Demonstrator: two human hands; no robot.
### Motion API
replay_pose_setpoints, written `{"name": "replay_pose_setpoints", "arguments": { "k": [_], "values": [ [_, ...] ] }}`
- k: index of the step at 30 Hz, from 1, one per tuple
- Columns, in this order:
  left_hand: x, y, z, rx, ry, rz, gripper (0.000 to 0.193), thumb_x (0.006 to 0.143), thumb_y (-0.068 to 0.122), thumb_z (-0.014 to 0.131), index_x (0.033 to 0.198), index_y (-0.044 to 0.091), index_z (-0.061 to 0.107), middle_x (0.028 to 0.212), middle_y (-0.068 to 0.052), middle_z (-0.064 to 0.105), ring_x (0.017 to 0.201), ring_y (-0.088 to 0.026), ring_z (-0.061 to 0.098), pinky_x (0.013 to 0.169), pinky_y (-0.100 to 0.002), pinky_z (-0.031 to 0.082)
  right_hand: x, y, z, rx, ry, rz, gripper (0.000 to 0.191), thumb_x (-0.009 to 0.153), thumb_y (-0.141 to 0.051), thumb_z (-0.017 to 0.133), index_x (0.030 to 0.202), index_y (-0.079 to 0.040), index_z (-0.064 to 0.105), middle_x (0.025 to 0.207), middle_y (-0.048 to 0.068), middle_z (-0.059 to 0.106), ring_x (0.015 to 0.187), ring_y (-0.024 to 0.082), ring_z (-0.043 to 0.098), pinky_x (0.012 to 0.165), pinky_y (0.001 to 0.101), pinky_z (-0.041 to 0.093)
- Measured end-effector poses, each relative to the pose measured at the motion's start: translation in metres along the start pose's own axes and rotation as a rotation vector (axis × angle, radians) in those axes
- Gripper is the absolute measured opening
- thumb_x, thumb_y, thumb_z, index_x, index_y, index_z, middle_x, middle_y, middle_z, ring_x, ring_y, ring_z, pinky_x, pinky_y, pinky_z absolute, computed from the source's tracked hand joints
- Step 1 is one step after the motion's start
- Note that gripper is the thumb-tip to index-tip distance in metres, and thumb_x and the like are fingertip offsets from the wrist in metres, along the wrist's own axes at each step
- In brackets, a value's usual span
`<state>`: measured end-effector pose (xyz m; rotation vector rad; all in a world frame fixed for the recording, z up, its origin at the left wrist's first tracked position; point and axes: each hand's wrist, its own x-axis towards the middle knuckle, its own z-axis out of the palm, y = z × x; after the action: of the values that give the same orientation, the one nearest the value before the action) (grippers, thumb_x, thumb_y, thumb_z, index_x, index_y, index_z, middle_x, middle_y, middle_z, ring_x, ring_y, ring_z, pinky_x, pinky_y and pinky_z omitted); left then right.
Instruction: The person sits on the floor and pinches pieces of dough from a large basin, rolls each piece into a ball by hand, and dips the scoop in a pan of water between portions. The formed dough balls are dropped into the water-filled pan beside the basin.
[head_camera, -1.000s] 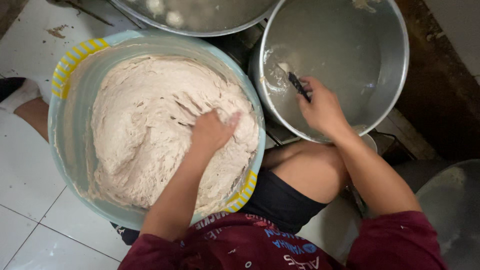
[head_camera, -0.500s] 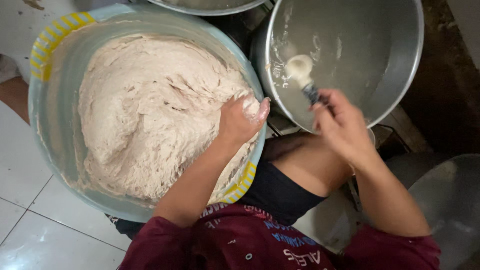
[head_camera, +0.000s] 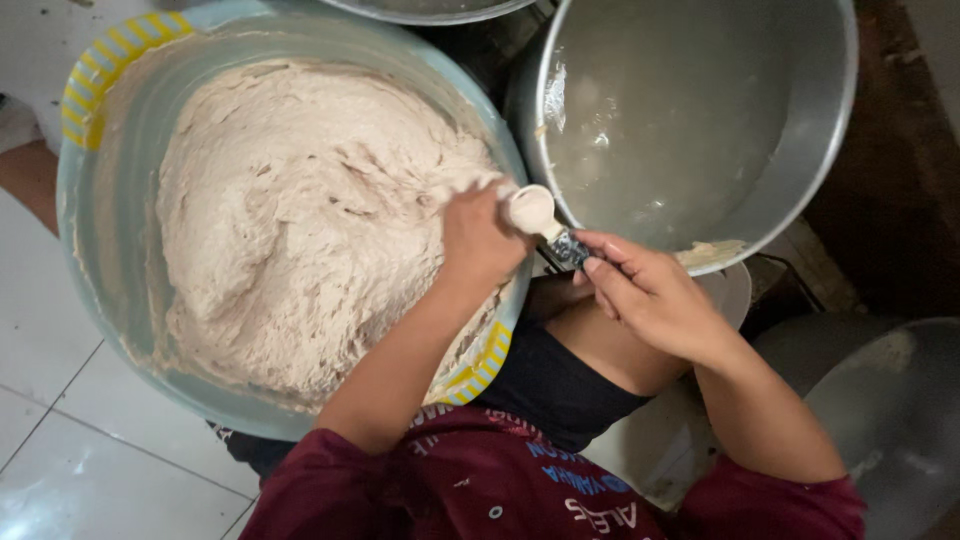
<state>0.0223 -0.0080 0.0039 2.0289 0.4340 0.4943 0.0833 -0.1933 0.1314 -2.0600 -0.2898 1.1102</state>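
A large pale blue basin (head_camera: 95, 300) with a yellow-striped rim holds a big mass of beige dough (head_camera: 300, 220). My left hand (head_camera: 480, 235) rests closed at the dough's right edge, its fingers against the bowl of a spoon (head_camera: 535, 215) smeared with batter. My right hand (head_camera: 650, 295) grips the spoon's dark handle between the basin and a big metal pot (head_camera: 800, 150). The pot holds cloudy liquid, and a dab of dough sticks to its near rim.
Another metal vessel (head_camera: 430, 8) sits at the top edge. A grey metal lid or pan (head_camera: 890, 420) lies at the lower right. White floor tiles (head_camera: 60, 440) show at the left, a dark wall or ledge at the right. My knee is under the hands.
My right hand has lifted the spoon out of the metal pot and carried it left to the basin's rim. My left hand moved from the dough's middle to its right edge to meet the spoon.
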Motion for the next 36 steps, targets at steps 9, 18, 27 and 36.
{"name": "replay_pose_setpoints", "arguments": {
  "k": [9,18,27,36],
  "values": [
    [-0.008,-0.005,0.001,0.054,0.031,-0.037,0.032,0.083,0.036,0.084,0.09,0.007,0.074,0.09,-0.021,0.072,0.088,-0.042,0.068,0.079,-0.048,0.057,0.018,0.011,-0.034,-0.553,0.377,-0.305,0.042,0.1,-0.015,0.065,0.141,-0.012,0.063,0.108,0.021,0.071,0.086,0.026,0.067,0.077,0.0356,0.053],
    [-0.017,-0.006,0.018,-0.273,0.14,0.007,0.042,0.082,0.02,0.082,0.108,-0.005,0.061,0.083,-0.014,0.071,0.07,-0.034,0.073,0.066,-0.04,0.059,-0.002,0.009,-0.014,-0.269,0.199,-0.24,0.046,0.1,-0.016,0.064,0.146,-0.009,0.059,0.112,0.018,0.071,0.096,0.026,0.069,0.083,0.0365,0.053],
    [-0.011,0.004,0.013,-0.033,-0.166,-0.194,0.03,0.069,0.021,0.084,0.092,0.006,0.072,0.088,-0.019,0.075,0.085,-0.041,0.072,0.076,-0.049,0.057,-0.007,0.001,0.005,0.043,-0.019,-0.096,0.048,0.1,-0.014,0.058,0.147,-0.007,0.055,0.098,0.006,0.072,0.072,0.011,0.06,0.064,0.0276,0.049],
    [-0.013,0.009,0.003,0.249,-0.051,-0.203,0.045,0.068,0.044,0.088,0.093,0.007,0.079,0.093,-0.033,0.066,0.081,-0.049,0.064,0.073,-0.053,0.055,0.001,0.01,-0.025,-0.43,0.33,-0.211,0.048,0.098,-0.012,0.063,0.146,-0.01,0.06,0.104,0.015,0.07,0.087,0.023,0.066,0.075,0.0337,0.052]
  ]
}}
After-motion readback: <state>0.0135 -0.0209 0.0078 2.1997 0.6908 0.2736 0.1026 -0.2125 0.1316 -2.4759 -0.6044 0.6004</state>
